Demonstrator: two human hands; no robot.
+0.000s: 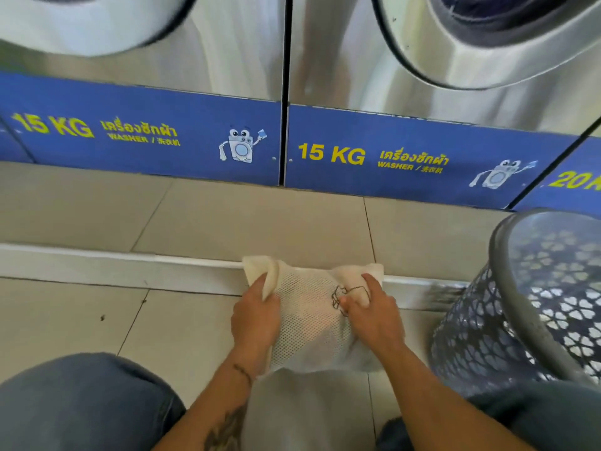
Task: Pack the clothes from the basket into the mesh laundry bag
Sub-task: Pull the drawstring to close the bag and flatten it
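Beige tiled floor (260,222), perhaps a low step (97,265), steel washers (227,60), mesh bag (309,314)

Washer panel labels
The left blue panel (146,125) and middle blue panel (406,157) read "15 KG", "WASHER"; the right blue panel (575,187) shows "20 K", cut off.

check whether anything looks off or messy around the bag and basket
Nothing serious. The dark cord on the mesh laundry bag is bunched in a loose tangle beside the right hand; the left hand grips the bag's other corner. The basket stands upright, nothing spilled.
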